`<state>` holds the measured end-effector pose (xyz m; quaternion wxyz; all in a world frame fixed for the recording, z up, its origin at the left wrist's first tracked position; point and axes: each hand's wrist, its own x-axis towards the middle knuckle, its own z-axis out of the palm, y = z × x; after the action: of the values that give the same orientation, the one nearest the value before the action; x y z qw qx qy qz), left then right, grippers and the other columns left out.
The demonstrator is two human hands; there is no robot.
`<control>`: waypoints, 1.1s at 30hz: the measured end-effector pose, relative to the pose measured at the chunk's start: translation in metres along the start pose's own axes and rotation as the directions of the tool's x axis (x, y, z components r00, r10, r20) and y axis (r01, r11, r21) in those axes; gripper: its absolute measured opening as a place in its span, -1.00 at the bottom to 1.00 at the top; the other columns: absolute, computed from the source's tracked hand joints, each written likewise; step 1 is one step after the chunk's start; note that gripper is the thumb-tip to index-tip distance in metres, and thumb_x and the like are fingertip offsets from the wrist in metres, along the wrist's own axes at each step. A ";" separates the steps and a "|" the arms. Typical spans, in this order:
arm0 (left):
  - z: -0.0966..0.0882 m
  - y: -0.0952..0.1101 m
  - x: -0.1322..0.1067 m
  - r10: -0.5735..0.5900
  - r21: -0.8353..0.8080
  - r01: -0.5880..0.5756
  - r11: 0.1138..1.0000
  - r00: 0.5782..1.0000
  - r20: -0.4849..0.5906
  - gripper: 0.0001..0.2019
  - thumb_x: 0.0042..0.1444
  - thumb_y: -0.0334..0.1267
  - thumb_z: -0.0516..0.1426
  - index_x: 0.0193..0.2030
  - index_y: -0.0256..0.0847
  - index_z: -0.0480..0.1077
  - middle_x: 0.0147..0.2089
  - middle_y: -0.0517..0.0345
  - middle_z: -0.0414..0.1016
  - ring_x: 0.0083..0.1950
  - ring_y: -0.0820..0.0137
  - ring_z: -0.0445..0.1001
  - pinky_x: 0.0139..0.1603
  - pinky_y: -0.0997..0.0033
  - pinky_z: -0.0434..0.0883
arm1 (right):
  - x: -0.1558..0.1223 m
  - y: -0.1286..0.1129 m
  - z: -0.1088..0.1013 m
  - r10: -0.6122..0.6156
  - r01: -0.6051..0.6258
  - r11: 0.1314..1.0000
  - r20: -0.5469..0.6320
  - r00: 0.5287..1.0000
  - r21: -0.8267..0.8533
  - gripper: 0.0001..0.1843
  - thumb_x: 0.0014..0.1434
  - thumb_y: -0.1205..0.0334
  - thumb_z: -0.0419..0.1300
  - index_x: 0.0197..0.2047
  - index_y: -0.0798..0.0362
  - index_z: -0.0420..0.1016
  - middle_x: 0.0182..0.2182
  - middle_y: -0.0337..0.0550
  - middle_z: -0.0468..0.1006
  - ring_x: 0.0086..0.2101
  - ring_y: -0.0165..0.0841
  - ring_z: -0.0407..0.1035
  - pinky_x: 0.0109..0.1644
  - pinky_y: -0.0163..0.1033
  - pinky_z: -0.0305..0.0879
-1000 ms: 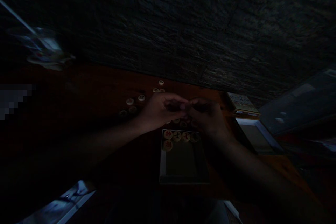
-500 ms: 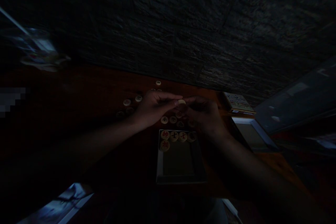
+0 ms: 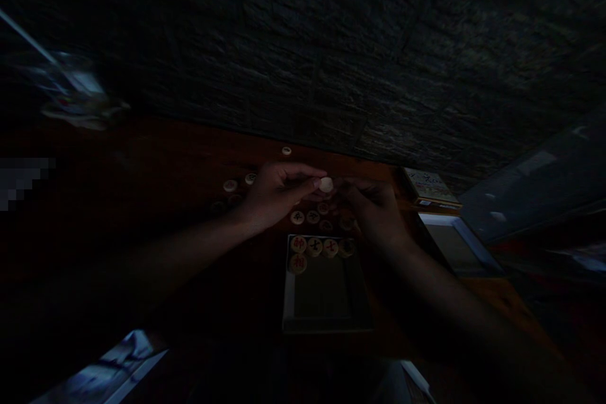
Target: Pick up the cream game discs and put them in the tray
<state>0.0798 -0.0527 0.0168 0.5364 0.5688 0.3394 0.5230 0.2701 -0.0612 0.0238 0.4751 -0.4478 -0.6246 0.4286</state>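
Note:
The scene is very dark. My left hand point(image 3: 274, 192) pinches a pale round game piece point(image 3: 326, 184) between thumb and fingertips, raised a little above the wooden table point(image 3: 156, 170). My right hand point(image 3: 372, 208) is curled close beside it, fingertips near the same piece; what it holds, if anything, is hidden. Below the hands lies a shallow open box point(image 3: 291, 303) with several round pieces point(image 3: 314, 246) lined along its far edge. More pieces point(image 3: 310, 216) lie loose on the table under the hands.
Other loose pieces point(image 3: 230, 185) lie scattered at the left and back. A dark stone wall point(image 3: 331, 63) rises behind the table. A printed box lid point(image 3: 428, 184) and another open box point(image 3: 457, 243) sit at the right. A pale object point(image 3: 76, 98) rests at far left.
The hands, first closed together over the table, have parted slightly. The pale piece now shows at my left fingertips, turned more face-on than half a second ago.

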 end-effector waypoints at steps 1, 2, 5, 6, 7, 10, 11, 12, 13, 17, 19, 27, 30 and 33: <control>0.000 0.000 0.000 -0.009 -0.003 0.009 1.000 1.000 -0.009 -0.80 0.16 -0.26 0.34 -0.09 -0.27 0.63 -0.10 0.00 0.73 -0.16 0.31 0.71 -0.08 0.33 0.64 | 0.000 0.000 -0.001 -0.006 0.005 1.000 0.004 1.000 0.010 -0.72 0.27 0.03 0.30 -0.24 0.04 0.76 -0.53 -0.17 0.65 -0.57 -0.41 0.46 -0.44 -0.31 0.39; 0.000 0.000 0.000 -0.015 -0.005 0.015 1.000 1.000 -0.014 -0.79 0.16 -0.26 0.34 -0.08 -0.27 0.63 -0.09 -0.01 0.73 -0.16 0.30 0.71 -0.07 0.32 0.64 | 0.000 0.001 -0.001 -0.013 0.013 1.000 0.011 1.000 0.018 -0.72 0.27 0.03 0.30 -0.22 0.03 0.76 -0.52 -0.18 0.65 -0.55 -0.41 0.48 -0.43 -0.31 0.40; -0.001 -0.001 0.000 -0.009 -0.025 0.009 1.000 1.000 -0.011 -0.78 0.17 -0.24 0.34 -0.07 -0.27 0.62 -0.09 -0.01 0.73 -0.15 0.29 0.71 -0.04 0.30 0.64 | -0.001 0.000 -0.001 -0.039 0.039 0.999 0.010 0.999 -0.006 -0.74 0.22 0.03 0.37 -0.15 0.00 0.77 -0.49 -0.18 0.67 -0.49 -0.39 0.52 -0.39 -0.32 0.42; -0.001 -0.002 0.000 -0.005 -0.040 0.005 0.999 1.000 -0.004 -0.77 0.17 -0.23 0.35 -0.07 -0.27 0.61 -0.10 -0.01 0.73 -0.14 0.29 0.71 -0.03 0.29 0.64 | -0.001 -0.001 0.000 -0.043 0.043 0.999 0.004 0.999 -0.012 -0.73 0.19 0.03 0.40 -0.13 -0.01 0.77 -0.48 -0.18 0.68 -0.48 -0.37 0.53 -0.39 -0.31 0.43; -0.002 -0.003 0.000 -0.002 -0.058 0.003 0.998 1.000 0.005 -0.76 0.17 -0.21 0.36 -0.07 -0.27 0.61 -0.10 -0.01 0.73 -0.13 0.28 0.71 -0.02 0.27 0.63 | -0.002 -0.002 0.000 -0.047 0.047 0.999 -0.005 0.999 -0.010 -0.72 0.16 0.02 0.42 -0.12 -0.01 0.77 -0.47 -0.18 0.69 -0.47 -0.36 0.53 -0.39 -0.31 0.44; -0.002 -0.005 0.001 -0.012 -0.106 0.014 0.994 1.000 0.021 -0.77 0.17 -0.20 0.36 -0.09 -0.27 0.60 -0.09 -0.02 0.72 -0.09 0.28 0.71 0.03 0.28 0.62 | -0.002 -0.003 0.001 -0.061 0.061 0.998 -0.034 0.998 0.016 -0.70 0.09 0.03 0.47 -0.13 -0.03 0.77 -0.45 -0.17 0.70 -0.47 -0.34 0.54 -0.38 -0.28 0.46; -0.002 -0.005 0.001 -0.031 -0.125 0.034 0.992 0.999 0.026 -0.78 0.18 -0.19 0.36 -0.10 -0.27 0.60 -0.09 -0.02 0.72 -0.09 0.29 0.70 0.04 0.28 0.62 | -0.003 -0.003 0.002 -0.071 0.072 0.997 -0.043 0.997 0.022 -0.71 0.09 0.05 0.48 -0.13 -0.04 0.77 -0.46 -0.17 0.70 -0.48 -0.34 0.53 -0.40 -0.27 0.47; -0.002 -0.005 0.001 -0.056 -0.149 0.061 0.987 0.998 0.036 -0.79 0.19 -0.19 0.35 -0.12 -0.27 0.61 -0.10 -0.02 0.72 -0.09 0.30 0.70 0.04 0.29 0.61 | -0.003 -0.003 0.002 -0.082 0.083 0.996 -0.050 0.995 0.024 -0.72 0.09 0.06 0.48 -0.13 -0.05 0.78 -0.46 -0.18 0.70 -0.49 -0.34 0.53 -0.41 -0.27 0.47; -0.002 -0.005 0.001 -0.087 -0.176 0.095 0.980 0.995 0.050 -0.80 0.20 -0.19 0.35 -0.12 -0.27 0.61 -0.10 -0.03 0.72 -0.08 0.30 0.70 0.04 0.30 0.61 | -0.003 -0.003 0.002 -0.092 0.094 0.995 -0.054 0.994 0.026 -0.74 0.10 0.07 0.48 -0.13 -0.07 0.78 -0.47 -0.18 0.69 -0.49 -0.33 0.53 -0.41 -0.25 0.47; -0.002 -0.002 0.001 -0.178 -0.273 0.204 0.940 0.977 0.119 -0.80 0.22 -0.17 0.33 -0.15 -0.27 0.63 -0.13 -0.06 0.72 -0.09 0.30 0.70 0.03 0.30 0.61 | -0.005 -0.002 0.002 -0.135 0.136 0.990 -0.059 0.989 0.022 -0.77 0.08 0.11 0.49 -0.15 -0.10 0.78 -0.45 -0.18 0.70 -0.47 -0.29 0.55 -0.39 -0.19 0.52; -0.002 -0.001 0.001 -0.196 -0.302 0.221 0.927 0.974 0.112 -0.83 0.20 -0.21 0.35 -0.17 -0.29 0.63 -0.13 -0.04 0.71 -0.11 0.32 0.69 0.02 0.31 0.61 | -0.005 -0.002 0.001 -0.162 0.163 0.987 -0.050 0.985 0.008 -0.77 0.07 0.14 0.50 -0.15 -0.09 0.77 -0.43 -0.18 0.71 -0.48 -0.30 0.54 -0.39 -0.19 0.52; -0.002 -0.002 0.002 -0.207 -0.336 0.223 0.915 0.975 0.082 -0.85 0.13 -0.36 0.37 -0.14 -0.29 0.65 -0.08 -0.03 0.71 -0.12 0.33 0.70 0.05 0.27 0.62 | -0.005 -0.001 -0.003 -0.199 0.196 0.974 -0.014 0.980 -0.110 -0.68 0.09 0.20 0.49 -0.05 -0.02 0.73 -0.43 -0.19 0.70 -0.50 -0.34 0.55 -0.44 -0.28 0.47; -0.001 -0.003 0.002 -0.189 -0.342 0.202 0.918 0.979 0.071 -0.84 0.11 -0.39 0.37 -0.14 -0.30 0.65 -0.10 -0.02 0.71 -0.13 0.32 0.70 0.04 0.26 0.62 | -0.004 -0.001 -0.004 -0.227 0.222 0.961 -0.012 0.974 -0.166 -0.70 0.12 0.20 0.46 -0.05 0.00 0.73 -0.37 -0.15 0.71 -0.46 -0.33 0.56 -0.40 -0.27 0.49; 0.000 -0.002 0.001 -0.181 -0.323 0.187 0.928 0.982 0.049 -0.85 0.11 -0.38 0.37 -0.16 -0.30 0.65 -0.11 -0.03 0.71 -0.14 0.31 0.70 0.00 0.26 0.63 | -0.003 0.000 -0.006 -0.303 0.294 0.915 0.009 0.953 -0.277 -0.70 0.14 0.19 0.45 -0.03 -0.03 0.73 -0.28 -0.14 0.69 -0.38 -0.33 0.55 -0.34 -0.26 0.49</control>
<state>0.0802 -0.0513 0.0154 0.6728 0.4429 0.2950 0.5140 0.2768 -0.0638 0.0241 0.4787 -0.4162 -0.7307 0.2523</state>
